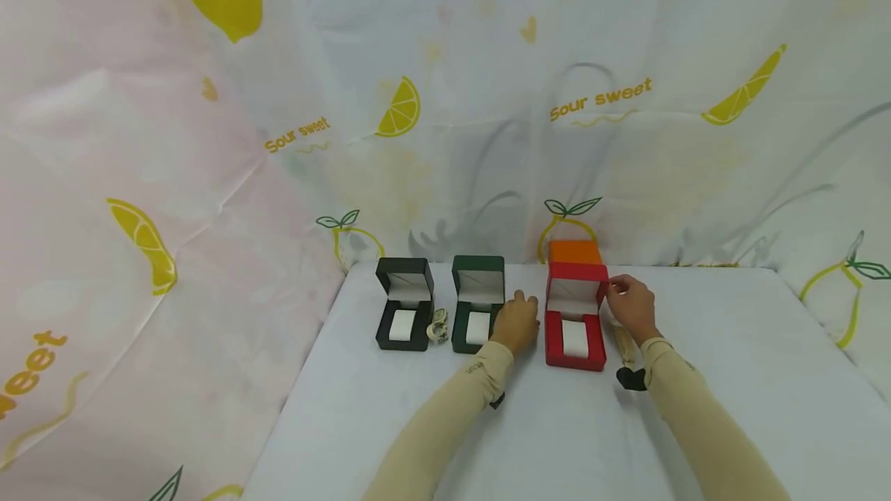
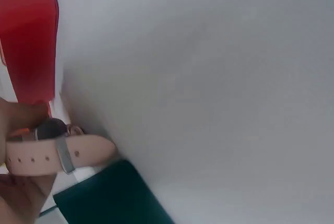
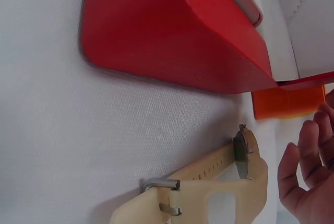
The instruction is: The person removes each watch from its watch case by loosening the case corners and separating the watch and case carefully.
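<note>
My left hand (image 1: pixel 515 325) is between the green watch box (image 1: pixel 477 263) and the red watch box (image 1: pixel 576 273). In the left wrist view its fingers lie on both sides of a pink-strapped wristwatch (image 2: pixel 60 154), which it appears to grip; part of the watch is hidden. At the right side of the red box's raised lid, my right hand (image 1: pixel 632 304) has its fingertips close to the edge or touching it. Its visible fingers (image 3: pixel 309 140) are loosely bent, with nothing seen in them. A beige-strapped wristwatch (image 3: pixel 229 182) stands on the table beside the red box, below this hand.
A black watch box (image 1: pixel 404 265) stands open at the left, a pale wristwatch (image 1: pixel 438 326) beside it. Behind the red box is an orange box (image 1: pixel 575 252). All are on a white-covered table (image 1: pixel 557 439) against a lemon-print cloth backdrop (image 1: pixel 459 168).
</note>
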A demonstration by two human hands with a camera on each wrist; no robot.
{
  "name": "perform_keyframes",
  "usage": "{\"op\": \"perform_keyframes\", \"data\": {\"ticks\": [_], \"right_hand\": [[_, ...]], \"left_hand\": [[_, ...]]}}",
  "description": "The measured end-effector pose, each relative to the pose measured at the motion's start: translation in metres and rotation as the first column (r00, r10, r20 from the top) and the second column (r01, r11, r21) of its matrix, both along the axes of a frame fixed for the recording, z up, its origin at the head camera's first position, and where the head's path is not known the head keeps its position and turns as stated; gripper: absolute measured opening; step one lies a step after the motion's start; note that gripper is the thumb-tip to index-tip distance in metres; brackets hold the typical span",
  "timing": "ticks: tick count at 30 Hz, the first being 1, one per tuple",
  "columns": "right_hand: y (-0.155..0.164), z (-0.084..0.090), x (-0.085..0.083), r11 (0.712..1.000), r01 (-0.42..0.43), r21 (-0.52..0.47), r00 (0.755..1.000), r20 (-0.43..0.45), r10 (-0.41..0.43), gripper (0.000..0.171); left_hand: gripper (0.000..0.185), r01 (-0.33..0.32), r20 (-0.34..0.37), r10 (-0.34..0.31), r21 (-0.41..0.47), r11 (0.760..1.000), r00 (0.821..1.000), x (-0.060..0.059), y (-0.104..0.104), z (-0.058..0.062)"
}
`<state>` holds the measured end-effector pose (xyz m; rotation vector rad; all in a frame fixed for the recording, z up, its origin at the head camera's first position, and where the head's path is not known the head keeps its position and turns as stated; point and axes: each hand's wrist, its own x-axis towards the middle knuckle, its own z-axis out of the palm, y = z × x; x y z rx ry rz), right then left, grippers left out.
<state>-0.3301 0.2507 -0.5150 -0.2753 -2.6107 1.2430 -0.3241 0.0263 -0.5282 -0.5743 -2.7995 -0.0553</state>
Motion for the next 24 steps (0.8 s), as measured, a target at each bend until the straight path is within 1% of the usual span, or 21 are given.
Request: {"op": "perform_keyframes", "data": {"ticks": [2, 3, 6, 9, 10, 12, 15, 17, 20, 24], "right_hand": [[0.0, 0.001, 0.001, 1.0, -0.005, -0.004, 1.0, -0.002, 0.005, 0.033], [0.0, 0.001, 0.001, 1.0, -0.006, -0.006, 1.0, -0.002, 0.006, 0.033], [0.001, 0.0, 0.001, 1.0, -0.008, -0.003, 1.0, -0.006, 0.008, 0.033], [0.003, 0.0, 0.0, 1.0, -0.009, 0.004, 1.0, -0.009, 0.009, 0.033], [0.004, -0.001, 0.0, 1.0, -0.012, 0.009, 1.0, -0.017, 0.012, 0.033], [0.006, -0.001, -0.001, 1.0, -0.012, 0.012, 1.0, -0.028, 0.012, 0.033], [0.009, -0.002, -0.001, 1.0, -0.016, 0.013, 0.999, -0.043, 0.016, 0.032], [0.01, -0.003, -0.002, 1.0, -0.011, 0.016, 0.998, -0.056, 0.012, 0.031], [0.01, -0.003, -0.003, 1.0, -0.007, 0.027, 0.997, -0.073, 0.009, 0.031], [0.01, -0.001, -0.003, 1.0, -0.002, 0.022, 0.998, -0.063, 0.003, 0.032]], "left_hand": [[0.028, -0.024, 0.013, 0.024, 0.01, 1.0, 1.0, -0.001, 0.002, 0.0], [0.027, -0.03, 0.008, 0.03, 0.012, 0.999, 1.0, -0.001, 0.001, 0.0], [0.024, -0.032, -0.021, 0.032, 0.01, 0.999, 0.999, -0.003, 0.0, 0.001], [0.022, -0.03, -0.014, 0.029, -0.014, 0.999, 0.999, -0.002, -0.002, 0.004], [0.02, -0.031, 0.006, 0.031, -0.024, 0.999, 1.0, -0.001, -0.001, 0.006], [0.017, -0.043, 0.069, 0.045, -0.042, 0.998, 0.997, 0.002, 0.0, 0.011], [0.011, -0.058, 0.146, 0.07, -0.087, 0.995, 0.987, 0.007, 0.004, 0.016], [0.012, -0.066, 0.175, 0.088, -0.126, 0.99, 0.981, 0.009, 0.007, 0.017], [0.013, -0.07, 0.169, 0.103, -0.189, 0.979, 0.98, 0.01, 0.01, 0.015], [0.014, -0.073, 0.136, 0.104, -0.212, 0.975, 0.985, 0.009, 0.01, 0.013]]}}
